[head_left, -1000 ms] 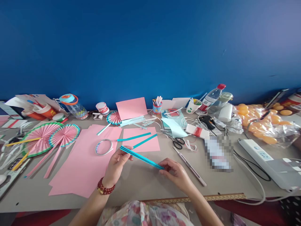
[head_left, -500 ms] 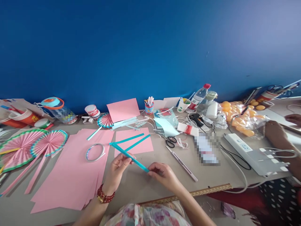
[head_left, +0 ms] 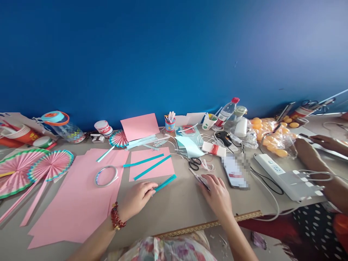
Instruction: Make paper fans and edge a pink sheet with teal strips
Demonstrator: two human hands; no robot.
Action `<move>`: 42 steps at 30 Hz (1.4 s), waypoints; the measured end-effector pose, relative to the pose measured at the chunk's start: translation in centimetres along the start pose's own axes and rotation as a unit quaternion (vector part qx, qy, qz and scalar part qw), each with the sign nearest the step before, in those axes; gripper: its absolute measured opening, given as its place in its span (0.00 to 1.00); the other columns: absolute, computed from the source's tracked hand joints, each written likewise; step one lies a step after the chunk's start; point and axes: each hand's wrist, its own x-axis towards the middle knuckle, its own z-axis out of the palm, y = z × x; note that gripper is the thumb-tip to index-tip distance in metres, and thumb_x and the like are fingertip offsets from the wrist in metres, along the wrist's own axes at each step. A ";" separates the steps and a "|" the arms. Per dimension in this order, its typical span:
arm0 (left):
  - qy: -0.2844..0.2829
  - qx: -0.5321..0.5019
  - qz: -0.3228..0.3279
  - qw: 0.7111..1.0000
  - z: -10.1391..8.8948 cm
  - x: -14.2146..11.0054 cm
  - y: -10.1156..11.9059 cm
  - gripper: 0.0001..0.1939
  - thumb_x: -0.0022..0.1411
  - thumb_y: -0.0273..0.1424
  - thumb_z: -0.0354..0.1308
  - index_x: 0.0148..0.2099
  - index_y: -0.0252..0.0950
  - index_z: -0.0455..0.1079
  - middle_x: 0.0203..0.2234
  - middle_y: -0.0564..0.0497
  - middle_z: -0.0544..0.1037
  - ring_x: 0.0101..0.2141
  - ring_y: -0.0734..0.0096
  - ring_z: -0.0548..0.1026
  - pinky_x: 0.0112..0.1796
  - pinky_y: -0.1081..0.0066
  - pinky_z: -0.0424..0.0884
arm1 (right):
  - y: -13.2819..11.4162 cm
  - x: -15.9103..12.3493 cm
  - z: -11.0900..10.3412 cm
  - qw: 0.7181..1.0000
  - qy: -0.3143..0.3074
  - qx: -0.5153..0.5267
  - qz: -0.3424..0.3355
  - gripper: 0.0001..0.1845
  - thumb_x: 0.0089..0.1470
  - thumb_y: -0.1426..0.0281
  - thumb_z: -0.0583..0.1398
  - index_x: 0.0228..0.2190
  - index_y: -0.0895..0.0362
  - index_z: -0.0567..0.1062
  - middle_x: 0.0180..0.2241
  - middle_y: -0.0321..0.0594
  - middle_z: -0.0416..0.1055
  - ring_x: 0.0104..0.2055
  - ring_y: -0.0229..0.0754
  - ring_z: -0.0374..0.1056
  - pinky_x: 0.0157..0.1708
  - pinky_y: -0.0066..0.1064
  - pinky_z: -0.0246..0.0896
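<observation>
My left hand [head_left: 139, 197] is closed, pinching the near end of a narrow teal paper strip [head_left: 167, 182] just above the table. Its fingers hide that end. My right hand [head_left: 217, 194] lies over a slim, pale craft knife [head_left: 196, 175], fingers curled around its body; the thin tip sticks out towards the back. Two more teal strips lie across a pink paper sheet [head_left: 168, 169] in front of my hands. Black-handled scissors [head_left: 194, 164] rest just beyond the knife. To the left of my left hand is a stack of pink paper [head_left: 65, 206] with a clear ring-shaped coil [head_left: 97, 177] on it.
Pleated paper fans [head_left: 51, 165] lie at far left. A pen cup [head_left: 170, 125], bottle [head_left: 227, 114] and glue gun [head_left: 224, 138] stand along the blue wall. On the right are a phone [head_left: 231, 170], a power strip [head_left: 269, 165] with cables and another person's arms [head_left: 312, 159].
My right hand has let go of the teal strip and moved right onto the craft knife. My left hand still holds the strip, now lower and turned the other way.
</observation>
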 end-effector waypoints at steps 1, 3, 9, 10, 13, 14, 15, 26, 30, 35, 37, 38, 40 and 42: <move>-0.010 0.025 0.005 1.000 0.0 0.1 0.0 0.13 0.67 0.32 0.53 0.49 0.45 0.76 0.43 0.51 0.81 0.44 0.61 0.78 0.44 0.66 0.72 | 0.4 -0.3 0.1 1.000 0.000 -0.021 -0.006 0.15 0.63 0.60 0.55 0.44 0.55 0.74 0.44 0.48 0.73 0.45 0.54 0.66 0.47 0.44 0.59; -0.037 0.070 0.013 0.997 0.0 0.3 0.2 0.14 0.69 0.31 0.50 0.49 0.44 0.75 0.43 0.51 0.81 0.44 0.63 0.77 0.45 0.66 0.71 | 0.6 -0.8 0.4 0.999 -0.002 -0.045 -0.017 0.14 0.64 0.62 0.53 0.43 0.55 0.74 0.42 0.47 0.73 0.43 0.52 0.66 0.46 0.43 0.61; -0.053 0.200 0.051 0.977 -0.2 0.7 0.1 0.14 0.70 0.28 0.48 0.48 0.42 0.75 0.35 0.51 0.75 0.38 0.67 0.75 0.40 0.68 0.71 | 0.1 -0.6 0.5 0.998 -0.008 -0.034 -0.053 0.13 0.66 0.66 0.51 0.41 0.56 0.74 0.40 0.46 0.73 0.41 0.49 0.67 0.44 0.40 0.63; -0.041 0.219 0.061 0.973 -0.2 0.7 -0.1 0.13 0.70 0.27 0.49 0.49 0.42 0.74 0.36 0.50 0.75 0.39 0.66 0.75 0.40 0.67 0.71 | 0.0 -0.5 0.5 0.997 -0.015 -0.021 -0.066 0.13 0.66 0.66 0.51 0.42 0.56 0.74 0.41 0.45 0.74 0.42 0.49 0.67 0.44 0.40 0.64; 0.029 0.265 0.091 0.959 0.2 0.5 -0.5 0.14 0.69 0.27 0.50 0.54 0.41 0.71 0.42 0.48 0.75 0.43 0.62 0.74 0.45 0.61 0.72 | -0.3 -0.3 0.4 0.994 -0.038 0.022 -0.099 0.12 0.66 0.68 0.52 0.45 0.55 0.74 0.42 0.45 0.75 0.44 0.48 0.69 0.45 0.39 0.65; 0.060 0.277 0.100 0.954 0.4 0.4 -0.4 0.15 0.69 0.27 0.50 0.55 0.41 0.70 0.44 0.46 0.74 0.45 0.61 0.73 0.47 0.59 0.72 | -0.5 -0.3 0.4 0.993 -0.044 0.034 -0.106 0.12 0.66 0.68 0.52 0.45 0.55 0.73 0.42 0.44 0.75 0.43 0.47 0.70 0.44 0.38 0.65; 0.088 0.288 0.110 0.947 0.8 0.2 -0.3 0.15 0.69 0.26 0.50 0.56 0.40 0.69 0.47 0.45 0.74 0.47 0.60 0.73 0.49 0.58 0.71 | -0.7 -0.2 0.5 0.992 -0.047 0.044 -0.113 0.12 0.66 0.68 0.52 0.46 0.55 0.73 0.42 0.44 0.75 0.43 0.47 0.70 0.44 0.38 0.66; 0.018 0.384 0.195 0.902 4.8 -0.7 0.5 0.44 0.68 0.54 0.43 0.73 0.29 0.39 0.69 0.39 0.51 0.68 0.54 0.49 0.65 0.54 0.48 | -1.4 1.5 1.4 0.982 -0.066 0.080 -0.160 0.14 0.66 0.69 0.52 0.47 0.52 0.76 0.43 0.45 0.75 0.44 0.47 0.70 0.44 0.39 0.69; 0.006 0.385 0.192 0.902 5.0 -0.6 -0.1 0.48 0.66 0.58 0.41 0.73 0.30 0.37 0.70 0.39 0.49 0.68 0.54 0.49 0.66 0.55 0.43 | -1.1 1.9 1.5 0.981 -0.074 0.078 -0.164 0.14 0.66 0.70 0.52 0.47 0.53 0.76 0.43 0.45 0.74 0.44 0.46 0.70 0.45 0.39 0.68; -0.002 0.383 0.184 0.905 5.2 -0.6 -0.1 0.46 0.67 0.58 0.41 0.73 0.31 0.38 0.70 0.40 0.49 0.69 0.54 0.48 0.66 0.55 0.43 | -0.8 2.3 1.5 0.978 -0.085 0.071 -0.176 0.14 0.66 0.70 0.52 0.47 0.53 0.76 0.42 0.45 0.74 0.43 0.46 0.69 0.45 0.39 0.68; -0.001 0.382 0.182 0.906 5.3 -0.6 0.0 0.46 0.67 0.58 0.41 0.73 0.31 0.39 0.70 0.40 0.49 0.69 0.55 0.48 0.66 0.55 0.43 | -0.9 2.4 1.5 0.977 -0.089 0.068 -0.183 0.14 0.66 0.69 0.52 0.47 0.53 0.76 0.43 0.45 0.74 0.43 0.46 0.69 0.44 0.39 0.68; -0.001 0.382 0.181 0.906 5.3 -0.7 0.0 0.46 0.67 0.58 0.41 0.73 0.31 0.39 0.70 0.40 0.49 0.69 0.55 0.48 0.66 0.55 0.43 | -0.9 2.4 1.5 0.976 -0.091 0.065 -0.185 0.14 0.66 0.69 0.52 0.47 0.53 0.76 0.43 0.45 0.74 0.42 0.46 0.69 0.44 0.39 0.68; 0.001 0.382 0.178 0.907 5.3 -0.7 0.1 0.46 0.67 0.58 0.41 0.73 0.31 0.39 0.70 0.39 0.49 0.69 0.54 0.48 0.66 0.55 0.43 | -1.0 2.3 1.5 0.976 -0.093 0.057 -0.190 0.15 0.66 0.69 0.52 0.47 0.53 0.77 0.42 0.46 0.74 0.42 0.46 0.69 0.43 0.39 0.68; 0.002 0.381 0.176 0.908 5.3 -0.6 0.1 0.46 0.66 0.58 0.42 0.73 0.31 0.39 0.70 0.39 0.49 0.69 0.54 0.48 0.66 0.54 0.43 | -1.0 2.3 1.4 0.975 -0.093 0.052 -0.193 0.15 0.66 0.70 0.52 0.46 0.53 0.77 0.42 0.46 0.74 0.42 0.46 0.69 0.43 0.39 0.68</move>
